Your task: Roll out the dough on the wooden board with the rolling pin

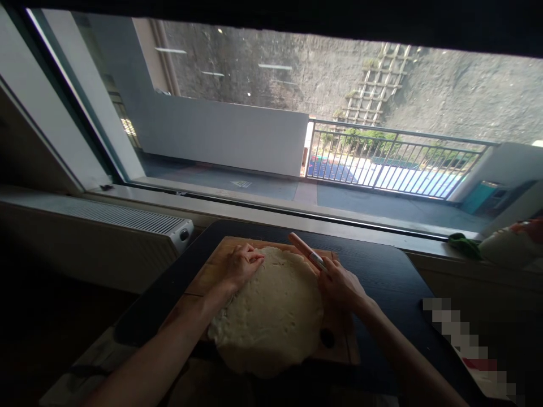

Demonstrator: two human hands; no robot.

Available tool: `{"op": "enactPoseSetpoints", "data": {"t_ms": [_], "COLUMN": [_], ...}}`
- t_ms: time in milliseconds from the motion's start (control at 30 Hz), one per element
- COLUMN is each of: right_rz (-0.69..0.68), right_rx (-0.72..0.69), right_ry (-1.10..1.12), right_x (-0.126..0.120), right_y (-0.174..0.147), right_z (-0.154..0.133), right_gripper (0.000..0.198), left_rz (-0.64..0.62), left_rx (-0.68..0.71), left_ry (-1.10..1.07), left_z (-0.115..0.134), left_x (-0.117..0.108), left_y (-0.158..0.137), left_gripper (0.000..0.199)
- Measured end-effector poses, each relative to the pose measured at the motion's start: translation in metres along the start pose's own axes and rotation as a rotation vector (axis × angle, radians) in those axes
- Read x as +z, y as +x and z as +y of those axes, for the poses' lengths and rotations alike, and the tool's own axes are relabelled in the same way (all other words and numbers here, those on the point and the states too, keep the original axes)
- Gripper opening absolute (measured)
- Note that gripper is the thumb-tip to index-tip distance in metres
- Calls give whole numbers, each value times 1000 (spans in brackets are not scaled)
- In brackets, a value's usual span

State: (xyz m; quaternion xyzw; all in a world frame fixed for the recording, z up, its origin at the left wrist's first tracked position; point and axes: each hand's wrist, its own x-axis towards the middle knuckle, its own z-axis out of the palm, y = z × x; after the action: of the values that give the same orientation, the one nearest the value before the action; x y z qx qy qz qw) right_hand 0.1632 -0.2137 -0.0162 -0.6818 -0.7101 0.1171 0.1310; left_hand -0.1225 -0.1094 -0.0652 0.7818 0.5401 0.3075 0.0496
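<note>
A wide, thin sheet of pale dough (271, 311) covers much of a wooden cutting board (218, 254), and its near edge hangs past the board. My left hand (244, 263) is at the dough's far left edge, fingers curled and pinched together on the rim. In my right hand (339, 280), at the dough's right side, is a slim wooden rolling pin (304, 249) with a pale label. The pin slants up to the left, above the dough's far right edge; its lower end is hidden by the hand.
The board lies on a dark table (373, 265) below a large window. A white radiator (127, 217) stands to the left. On the sill at the right are a green cloth-like thing (464, 246) and a pale rounded object (509, 246). Outside is a railing (394, 161).
</note>
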Motion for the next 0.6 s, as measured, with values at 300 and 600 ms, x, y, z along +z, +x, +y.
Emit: {"op": "enactPoseSetpoints", "data": {"t_ms": [300,600], "right_rz": [4,11], "right_rx": [-22,-22], "right_ry": [9,-20], "right_x": [-6,1], "right_y": [-4,-1], "right_z": [-2,1], "right_gripper": [52,44], "left_rz": [-118,-127], "left_rx": [300,336], "left_ry": [60,61], "left_z": [34,34], "left_x": [-1,0], "left_y": [-8,-10], "left_gripper": [27,26]}}
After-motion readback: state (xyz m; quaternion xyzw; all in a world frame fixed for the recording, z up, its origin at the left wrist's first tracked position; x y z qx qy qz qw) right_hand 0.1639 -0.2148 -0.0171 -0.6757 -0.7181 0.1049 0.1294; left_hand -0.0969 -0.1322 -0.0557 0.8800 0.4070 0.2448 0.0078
